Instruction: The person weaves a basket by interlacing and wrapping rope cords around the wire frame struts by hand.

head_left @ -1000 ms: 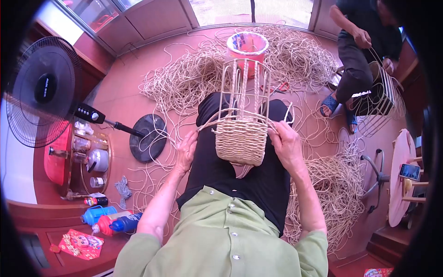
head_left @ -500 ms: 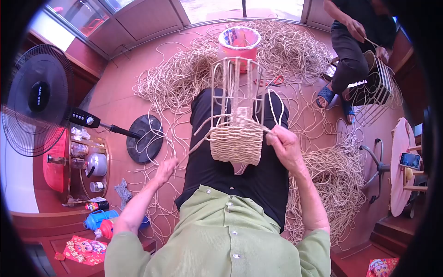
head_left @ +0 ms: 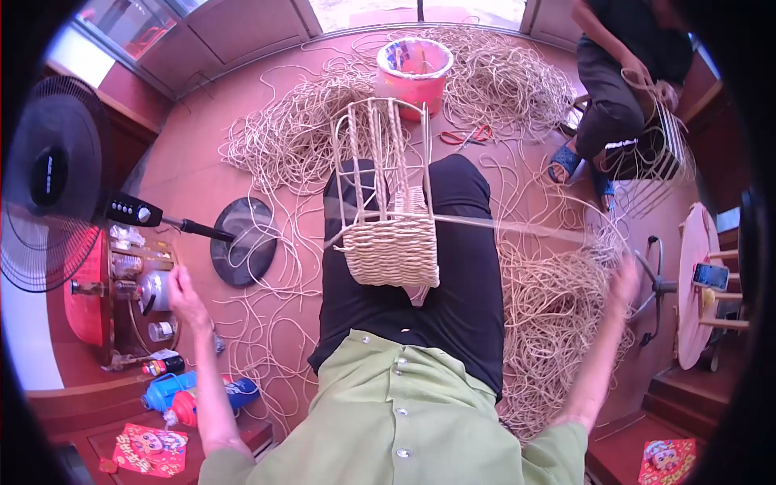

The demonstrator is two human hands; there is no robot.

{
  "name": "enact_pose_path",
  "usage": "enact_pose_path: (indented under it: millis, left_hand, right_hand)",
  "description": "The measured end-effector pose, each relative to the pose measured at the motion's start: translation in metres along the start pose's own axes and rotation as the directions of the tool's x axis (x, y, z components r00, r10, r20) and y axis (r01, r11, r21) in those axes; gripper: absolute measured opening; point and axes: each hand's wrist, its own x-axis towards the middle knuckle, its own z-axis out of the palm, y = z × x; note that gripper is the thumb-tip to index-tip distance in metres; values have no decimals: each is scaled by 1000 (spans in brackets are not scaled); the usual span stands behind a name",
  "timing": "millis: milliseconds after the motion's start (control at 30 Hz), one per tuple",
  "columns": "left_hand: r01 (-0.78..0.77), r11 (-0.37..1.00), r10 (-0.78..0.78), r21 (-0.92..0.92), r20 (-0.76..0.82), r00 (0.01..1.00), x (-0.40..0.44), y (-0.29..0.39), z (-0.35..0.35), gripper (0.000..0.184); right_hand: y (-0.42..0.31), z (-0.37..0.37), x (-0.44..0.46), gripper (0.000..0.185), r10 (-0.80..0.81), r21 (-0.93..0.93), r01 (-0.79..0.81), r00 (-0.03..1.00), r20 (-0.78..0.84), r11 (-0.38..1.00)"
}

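A half-woven basket (head_left: 392, 252) of pale cord rests on my thighs, its bare wire frame (head_left: 380, 153) sticking up above the woven part. Far out to the left is my left hand (head_left: 186, 297), its fingers bent together around a cord end. My right hand (head_left: 624, 283) is stretched far out to the right and smeared by motion, so its fingers do not show clearly. A blurred strand (head_left: 517, 229) runs from the basket's upper edge toward the right. Another cord leaves the basket's left side.
Heaps of loose cord (head_left: 558, 347) lie on the floor around a pink bucket (head_left: 415, 77) and red scissors (head_left: 466, 136). A fan (head_left: 52, 174) stands left, a round stool (head_left: 697, 287) right. A co-worker (head_left: 618, 97) sits back right, holding another frame.
Both my hands have moved outward from the basket, far to the left and right. The basket has shifted left in view and turned slightly. The co-worker's hands have moved a little.
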Motion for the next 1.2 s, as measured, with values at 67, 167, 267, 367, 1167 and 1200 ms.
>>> enact_pose_path:
  millis: [67, 167, 267, 367, 1167, 1200]
  left_hand:
    - [17, 966, 26, -256, 164, 986, -7, 78, 2, 27]
    - [68, 908, 207, -414, 583, 785, -53, 174, 28, 23]
    - [347, 781, 161, -520, 703, 693, -78, 221, 83, 27]
    - [691, 403, 109, -600, 781, 615, -83, 233, 113, 31]
    - [840, 71, 62, -538, 843, 534, -128, 235, 118, 18]
    - [825, 176, 95, -537, 844, 529, -126, 238, 115, 19]
  right_hand:
    - [-6, -134, -9, 40, 495, -430, -635, 771, -400, 641]
    - [70, -242, -47, 43, 273, -814, -359, 927, -255, 457]
    - [-33, -81, -47, 42, -115, -474, 147, 989, 96, 868]
    - [-246, 120, -127, 48, -276, -57, 321, 880, 387, 945]
    - [-268, 145, -174, 12, -216, 243, 69, 725, 654, 967]
    - [-261, 148, -170, 19, -222, 261, 82, 790, 571, 962]
